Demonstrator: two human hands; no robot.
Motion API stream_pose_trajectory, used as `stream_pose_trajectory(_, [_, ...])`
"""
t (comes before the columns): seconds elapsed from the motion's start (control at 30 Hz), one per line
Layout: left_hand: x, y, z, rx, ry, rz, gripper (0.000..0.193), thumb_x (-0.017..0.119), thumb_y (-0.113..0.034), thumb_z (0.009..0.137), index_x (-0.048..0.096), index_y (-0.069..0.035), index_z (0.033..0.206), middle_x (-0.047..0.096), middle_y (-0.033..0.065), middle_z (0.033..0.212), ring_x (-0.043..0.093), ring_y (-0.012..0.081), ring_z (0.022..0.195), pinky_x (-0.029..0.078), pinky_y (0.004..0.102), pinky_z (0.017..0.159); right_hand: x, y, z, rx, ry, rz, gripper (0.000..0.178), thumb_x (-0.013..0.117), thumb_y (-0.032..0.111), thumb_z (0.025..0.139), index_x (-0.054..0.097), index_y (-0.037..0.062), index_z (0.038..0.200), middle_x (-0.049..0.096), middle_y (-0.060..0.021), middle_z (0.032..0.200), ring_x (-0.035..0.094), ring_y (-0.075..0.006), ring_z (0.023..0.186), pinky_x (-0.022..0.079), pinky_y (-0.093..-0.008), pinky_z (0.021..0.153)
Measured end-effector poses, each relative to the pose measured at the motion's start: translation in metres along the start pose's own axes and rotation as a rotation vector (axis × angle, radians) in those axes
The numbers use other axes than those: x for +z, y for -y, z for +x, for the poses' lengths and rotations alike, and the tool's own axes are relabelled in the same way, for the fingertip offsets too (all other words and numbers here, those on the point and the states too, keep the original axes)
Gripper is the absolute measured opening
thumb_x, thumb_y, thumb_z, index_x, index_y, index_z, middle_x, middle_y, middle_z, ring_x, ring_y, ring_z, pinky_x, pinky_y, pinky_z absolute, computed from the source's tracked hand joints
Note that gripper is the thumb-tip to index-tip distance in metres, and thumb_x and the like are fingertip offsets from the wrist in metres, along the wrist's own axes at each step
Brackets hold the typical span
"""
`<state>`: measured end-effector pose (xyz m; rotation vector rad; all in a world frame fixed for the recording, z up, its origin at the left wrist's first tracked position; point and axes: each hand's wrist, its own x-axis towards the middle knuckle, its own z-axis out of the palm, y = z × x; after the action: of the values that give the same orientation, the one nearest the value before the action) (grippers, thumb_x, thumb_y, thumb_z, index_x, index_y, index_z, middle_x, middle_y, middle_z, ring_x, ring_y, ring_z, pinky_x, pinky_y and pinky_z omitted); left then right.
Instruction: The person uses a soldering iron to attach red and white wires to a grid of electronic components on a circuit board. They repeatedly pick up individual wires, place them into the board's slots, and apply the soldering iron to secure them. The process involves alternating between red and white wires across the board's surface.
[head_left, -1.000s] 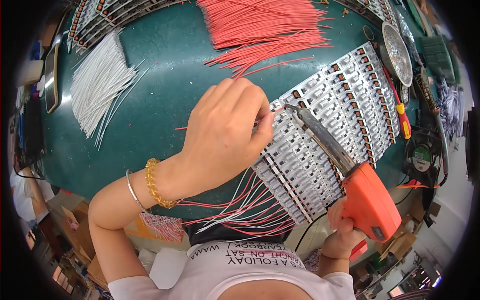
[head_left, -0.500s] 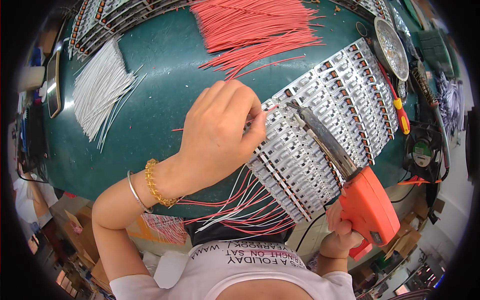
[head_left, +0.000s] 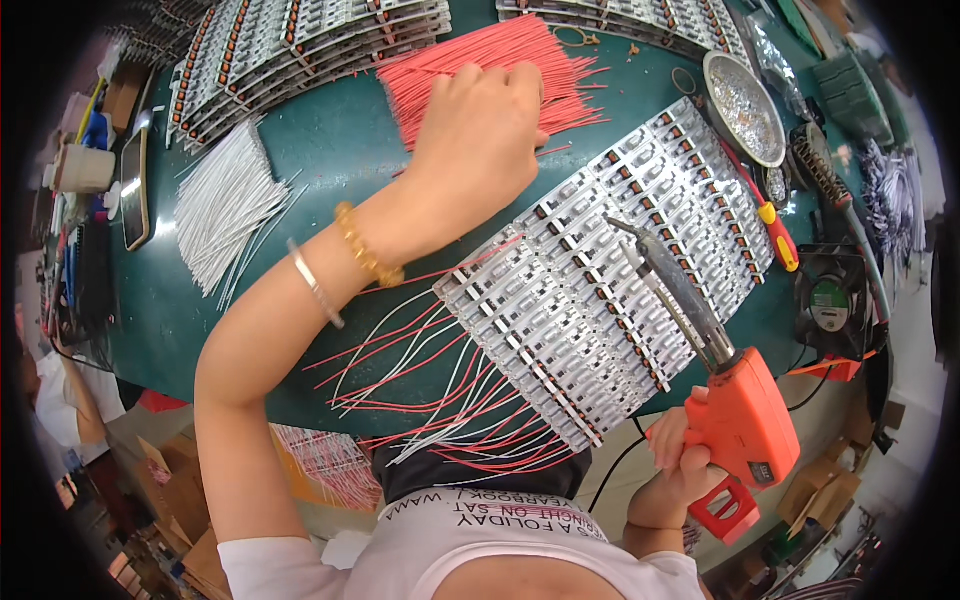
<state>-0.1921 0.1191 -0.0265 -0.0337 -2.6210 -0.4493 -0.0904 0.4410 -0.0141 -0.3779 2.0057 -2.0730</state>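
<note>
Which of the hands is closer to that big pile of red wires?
Left. The left hand is over the near part of the pile of red wires; the right hand is well away, nearer the body, gripping the orange soldering gun.

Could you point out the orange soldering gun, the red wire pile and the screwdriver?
Orange soldering gun (head_left: 752, 412), head view: middle of its housing.
Red wire pile (head_left: 498, 48), head view: its uncovered upper part.
Screwdriver (head_left: 778, 237), head view: middle of its handle.

Smooth plastic soldering gun (head_left: 752, 420), shiny metal dish (head_left: 769, 152)
</note>
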Motion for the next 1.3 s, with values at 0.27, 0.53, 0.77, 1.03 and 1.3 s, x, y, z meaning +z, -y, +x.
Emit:
stream_pose_trajectory(0.27, [-0.003,0.013,0.002,-0.004,0.031,-0.172,0.013,0.068,-0.007,0.080,0.065,0.000,0.090,0.067,0.0142,0.082,0.063,0.0309,0.077,0.048,0.0403,0.070,-0.005,-0.006,0.001,-0.064,-0.028,0.031,0.072,0.064,0.045,0.090,0.042,-0.0128,0.127,0.044,0.0020,0.048,0.040,-0.0091,0.037,0.037,-0.0242,0.040])
stream_pose_trajectory(0.53, [-0.068,-0.013,-0.033,-0.202,0.106,-0.420,0.006,0.064,-0.002,0.088,0.059,0.001,0.086,0.060,0.0032,0.074,0.055,0.0077,0.068,0.043,0.0217,0.062,0.002,-0.003,0.000,-0.062,-0.029,0.032,0.074,0.064,0.046,0.089,0.042,-0.0124,0.127,0.043,0.0023,0.048,0.040,-0.0090,0.037,0.036,-0.0242,0.040])
stream_pose_trajectory(0.77, [-0.068,-0.031,-0.088,-0.317,0.229,-0.570,0.011,0.067,0.000,0.085,0.058,0.002,0.079,0.054,0.0031,0.072,0.046,0.0070,0.061,0.037,0.0230,0.053,-0.036,-0.033,-0.034,0.135,-0.124,0.014,0.079,0.063,0.053,0.088,0.043,-0.0120,0.127,0.043,0.0035,0.048,0.040,-0.0078,0.038,0.036,-0.0233,0.042])
stream_pose_trajectory(1.03, [-0.051,-0.040,-0.094,-0.276,0.221,-0.528,0.016,0.068,0.001,0.080,0.054,0.001,0.072,0.053,0.0081,0.068,0.050,0.0168,0.056,0.039,0.0273,0.050,-0.003,-0.022,-0.024,0.072,-0.119,-0.093,0.079,0.062,0.055,0.087,0.046,-0.0134,0.123,0.044,0.0032,0.049,0.039,-0.0072,0.039,0.034,-0.0228,0.041])
stream_pose_trajectory(1.3, [-0.051,-0.037,-0.092,-0.257,0.265,-0.513,0.017,0.068,0.001,0.079,0.053,0.002,0.072,0.052,0.0086,0.067,0.050,0.0183,0.055,0.041,0.0282,0.050,0.013,-0.007,-0.009,0.146,-0.107,-0.097,0.071,0.067,0.050,0.086,0.048,-0.0112,0.115,0.044,0.0021,0.050,0.039,-0.0083,0.038,0.034,-0.0233,0.040])
